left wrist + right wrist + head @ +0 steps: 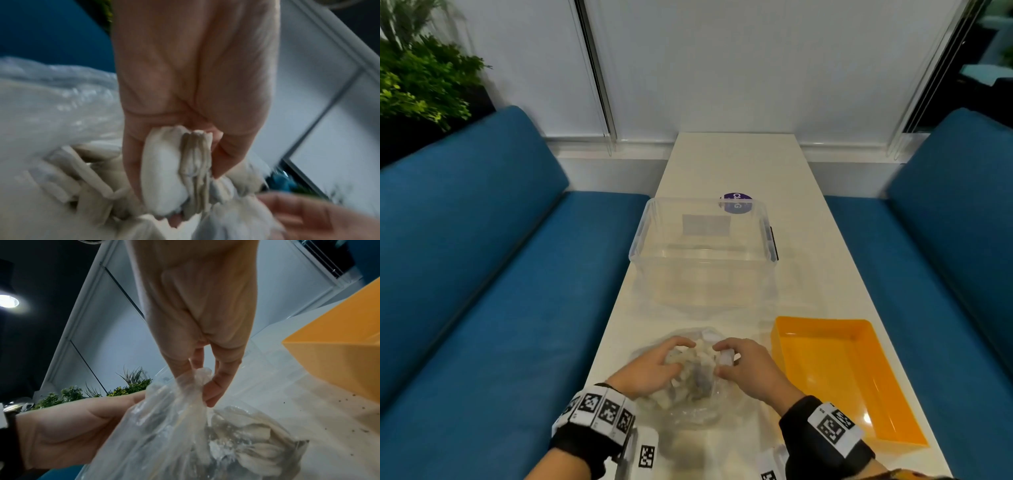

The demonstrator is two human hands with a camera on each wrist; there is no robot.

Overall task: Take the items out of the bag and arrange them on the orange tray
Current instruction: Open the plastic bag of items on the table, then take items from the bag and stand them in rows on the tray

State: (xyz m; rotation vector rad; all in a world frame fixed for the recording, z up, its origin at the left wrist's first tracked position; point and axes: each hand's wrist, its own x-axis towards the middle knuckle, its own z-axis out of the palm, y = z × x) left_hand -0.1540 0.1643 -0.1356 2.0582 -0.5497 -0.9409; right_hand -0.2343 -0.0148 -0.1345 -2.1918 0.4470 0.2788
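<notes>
First item coming out: our left hand (195, 91) grips a pale mushroom (164, 178) in the bag (688, 407) on the table, right hand (201, 331) pinches the bag edge; next, carry it right to the empty orange tray (873, 394)

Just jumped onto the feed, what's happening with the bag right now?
The person has both hands on the clear plastic bag of pale mushroom-like pieces, which sits on the white table in front of them. The left hand grips a clump of the pieces, while the right hand pinches the bunched plastic. The orange tray beside the bag has nothing in it yet. A clear bin stands behind the bag.
</notes>
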